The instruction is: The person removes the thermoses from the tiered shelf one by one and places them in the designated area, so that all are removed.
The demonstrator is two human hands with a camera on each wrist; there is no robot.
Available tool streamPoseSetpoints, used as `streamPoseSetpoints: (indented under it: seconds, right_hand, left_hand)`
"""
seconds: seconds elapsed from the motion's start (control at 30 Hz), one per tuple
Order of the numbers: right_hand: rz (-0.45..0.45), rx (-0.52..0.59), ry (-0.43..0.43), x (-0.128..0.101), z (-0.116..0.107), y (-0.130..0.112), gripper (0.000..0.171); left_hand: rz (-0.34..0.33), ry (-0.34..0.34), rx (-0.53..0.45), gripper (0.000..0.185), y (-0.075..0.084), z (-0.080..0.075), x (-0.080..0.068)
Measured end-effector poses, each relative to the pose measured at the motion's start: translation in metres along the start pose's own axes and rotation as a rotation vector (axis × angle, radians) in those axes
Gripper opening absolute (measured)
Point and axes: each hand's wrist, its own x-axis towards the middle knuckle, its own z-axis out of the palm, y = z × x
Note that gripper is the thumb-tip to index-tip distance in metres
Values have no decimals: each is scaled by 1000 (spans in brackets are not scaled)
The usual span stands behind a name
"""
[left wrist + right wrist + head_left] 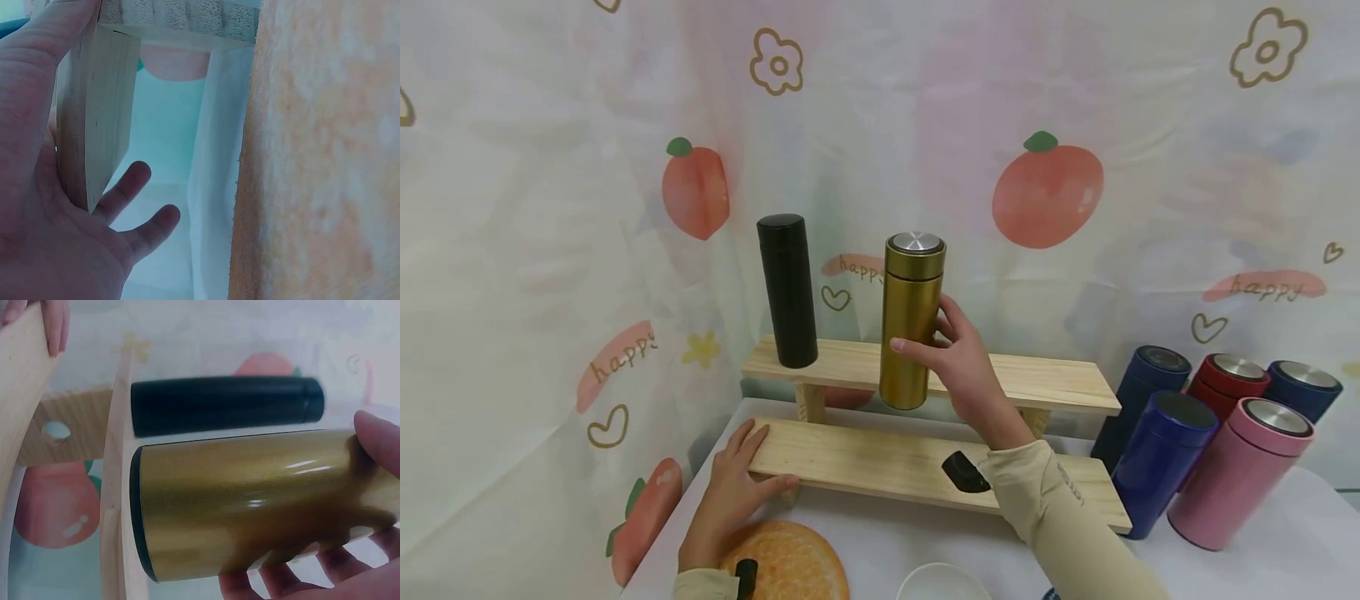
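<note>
Head view: the right hand (966, 362) curls its fingers around a gold flask (912, 321), holding it upright with its base just off the front edge of the upper shelf (1045, 379). A black flask (787, 290) stands on that shelf at the gold one's 9 o'clock. The left hand (733, 487) lies flat, fingers straight, on the lower shelf (865, 458). Capped blue, red and pink flasks (1232, 475) cluster on the desk (1292, 558) at 3 o'clock, contents hidden.
</note>
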Motion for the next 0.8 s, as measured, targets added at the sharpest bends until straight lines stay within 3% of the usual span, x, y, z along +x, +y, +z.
streamPoseSetpoints:
  seconds: [0.23, 0.5, 0.8]
  right_hand:
    - [-33, 27, -24, -30, -3, -7, 85]
    - [-12, 6, 0, -54, -15, -8, 82]
    - [10, 3, 15, -76, -31, -5, 84]
  left_hand:
    - [1, 17, -10, 105, 0, 1, 0]
    - [21, 30, -2, 104, 1, 2, 0]
    - [-3, -1, 1, 105, -1, 2, 2]
